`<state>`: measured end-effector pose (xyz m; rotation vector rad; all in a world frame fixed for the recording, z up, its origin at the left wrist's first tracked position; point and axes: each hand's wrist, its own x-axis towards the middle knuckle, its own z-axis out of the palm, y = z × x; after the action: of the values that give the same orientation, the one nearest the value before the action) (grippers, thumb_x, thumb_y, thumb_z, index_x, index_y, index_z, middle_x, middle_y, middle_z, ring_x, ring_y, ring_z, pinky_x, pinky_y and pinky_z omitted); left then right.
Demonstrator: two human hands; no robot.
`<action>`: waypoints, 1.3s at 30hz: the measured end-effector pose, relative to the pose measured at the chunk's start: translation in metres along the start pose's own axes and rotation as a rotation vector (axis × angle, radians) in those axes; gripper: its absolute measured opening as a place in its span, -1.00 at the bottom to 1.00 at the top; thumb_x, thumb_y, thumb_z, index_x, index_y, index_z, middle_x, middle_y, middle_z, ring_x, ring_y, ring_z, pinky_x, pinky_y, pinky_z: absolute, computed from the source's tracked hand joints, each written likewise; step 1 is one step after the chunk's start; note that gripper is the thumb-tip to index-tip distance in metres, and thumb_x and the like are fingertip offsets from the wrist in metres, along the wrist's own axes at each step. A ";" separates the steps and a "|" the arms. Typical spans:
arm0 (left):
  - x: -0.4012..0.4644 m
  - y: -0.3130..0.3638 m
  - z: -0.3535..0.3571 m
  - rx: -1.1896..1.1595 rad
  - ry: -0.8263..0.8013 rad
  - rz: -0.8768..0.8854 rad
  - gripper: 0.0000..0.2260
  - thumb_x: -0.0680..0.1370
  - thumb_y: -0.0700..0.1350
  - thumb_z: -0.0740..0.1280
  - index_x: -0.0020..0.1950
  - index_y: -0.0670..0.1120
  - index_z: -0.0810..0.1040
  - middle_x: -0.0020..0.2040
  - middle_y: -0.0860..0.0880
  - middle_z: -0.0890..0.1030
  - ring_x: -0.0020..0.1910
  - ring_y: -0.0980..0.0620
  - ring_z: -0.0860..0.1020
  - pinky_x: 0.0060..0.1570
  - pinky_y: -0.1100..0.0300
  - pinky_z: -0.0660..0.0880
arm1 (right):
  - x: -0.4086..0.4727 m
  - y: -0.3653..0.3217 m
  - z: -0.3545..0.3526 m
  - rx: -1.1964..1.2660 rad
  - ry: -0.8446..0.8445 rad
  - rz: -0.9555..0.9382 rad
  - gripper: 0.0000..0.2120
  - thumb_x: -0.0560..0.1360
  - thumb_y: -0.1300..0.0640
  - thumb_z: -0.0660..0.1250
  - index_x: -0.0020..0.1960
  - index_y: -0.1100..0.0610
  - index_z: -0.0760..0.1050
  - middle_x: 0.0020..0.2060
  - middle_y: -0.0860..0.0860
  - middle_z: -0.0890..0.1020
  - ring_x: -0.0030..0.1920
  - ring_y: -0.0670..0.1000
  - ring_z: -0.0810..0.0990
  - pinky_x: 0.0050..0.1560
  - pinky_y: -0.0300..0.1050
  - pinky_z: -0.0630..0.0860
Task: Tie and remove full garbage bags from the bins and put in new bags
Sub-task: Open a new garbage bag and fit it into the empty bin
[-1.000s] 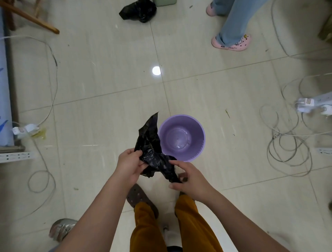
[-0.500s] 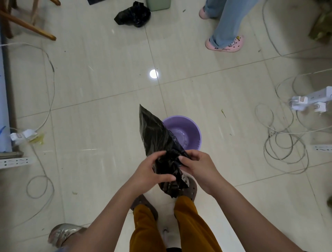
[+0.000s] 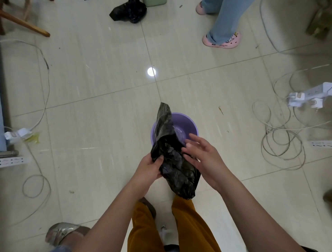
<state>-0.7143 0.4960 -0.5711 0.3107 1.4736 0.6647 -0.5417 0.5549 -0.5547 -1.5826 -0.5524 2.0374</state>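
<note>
A crumpled new black bag [image 3: 172,158] hangs in front of me, partly over the small purple bin [image 3: 190,124] that stands on the tiled floor. My left hand [image 3: 149,169] pinches the bag's left edge with thumb and fingers. My right hand [image 3: 201,152] is on the bag's right side with fingers spread and straight, touching the plastic. The bin's inside shows purple, with no liner in it. A filled black bag [image 3: 128,11] lies on the floor far ahead, by a pale green bin [image 3: 154,1].
Another person's legs in pink clogs [image 3: 221,40] stand at the far right. Loose cable coils [image 3: 280,142] and a white power strip [image 3: 309,95] lie to the right. More cables and a plug [image 3: 18,134] lie left. A wooden leg [image 3: 25,24] crosses the top left.
The bag has been pulled longer and now hangs down towards my legs. My right hand has let go of its pinch and spread its fingers beside the bag.
</note>
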 end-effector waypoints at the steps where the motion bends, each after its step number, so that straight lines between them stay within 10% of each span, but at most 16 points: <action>1: -0.001 0.002 0.000 -0.019 0.000 -0.007 -0.78 0.65 -0.09 0.20 0.28 0.01 0.48 0.15 0.02 0.63 0.13 0.01 0.61 -0.10 0.26 0.59 | -0.002 0.005 -0.007 -0.161 0.046 -0.015 -0.61 0.52 0.15 0.40 0.32 -0.03 0.46 0.22 -0.04 0.58 0.19 -0.04 0.60 0.07 -0.21 0.56; 9: 0.001 0.010 -0.002 -0.059 -0.005 -0.030 -0.77 0.66 -0.15 0.18 0.26 -0.14 0.51 0.15 -0.11 0.65 0.11 -0.07 0.63 0.03 0.13 0.60 | -0.001 0.057 -0.037 -0.604 0.187 0.027 -0.63 0.52 0.10 0.39 0.28 -0.10 0.42 0.38 -0.13 0.36 0.39 -0.05 0.31 0.33 -0.07 0.37; 14: 0.005 0.012 -0.008 -0.117 -0.011 -0.015 -0.78 0.65 -0.12 0.20 0.25 -0.10 0.53 0.11 -0.08 0.67 0.09 -0.06 0.64 0.02 0.06 0.60 | 0.016 0.056 -0.038 -0.591 0.164 0.108 -0.75 0.54 0.04 0.36 0.18 -0.13 0.42 0.01 -0.19 0.43 -0.10 -0.29 0.45 -0.22 -0.39 0.35; 25: 0.012 0.015 -0.017 -0.258 0.143 -0.026 -0.79 0.61 -0.19 0.27 0.21 0.00 0.40 -0.09 -0.07 0.71 -0.17 0.02 0.68 -0.31 0.15 0.56 | 0.018 0.072 -0.064 -0.364 0.005 0.561 -0.72 0.56 0.29 0.29 0.27 0.17 0.43 -0.17 0.09 0.55 -0.33 0.00 0.42 -0.34 -0.19 0.31; 33: 0.014 0.015 -0.019 -0.215 0.154 -0.106 -0.85 0.60 -0.22 0.27 0.11 -0.03 0.39 -0.15 -0.10 0.68 -0.28 0.04 0.65 -0.37 0.14 0.53 | 0.027 0.077 -0.057 -0.391 0.007 0.424 -0.81 0.57 0.15 0.29 0.17 0.04 0.54 0.08 -0.04 0.61 -0.07 -0.18 0.55 -0.41 -0.42 0.45; 39: 0.018 0.027 -0.024 -0.176 0.136 -0.127 -0.90 0.61 -0.22 0.26 0.08 -0.07 0.42 -0.17 -0.08 0.68 -0.27 0.03 0.64 -0.30 0.12 0.52 | 0.057 0.050 -0.035 -0.600 -0.079 0.087 -0.69 0.57 0.30 0.21 0.15 0.01 0.60 0.53 -0.11 0.16 0.50 -0.05 0.19 0.43 0.00 0.29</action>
<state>-0.7439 0.5225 -0.5726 0.0359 1.5380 0.7182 -0.5263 0.5501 -0.6367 -1.8773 -1.2329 2.1221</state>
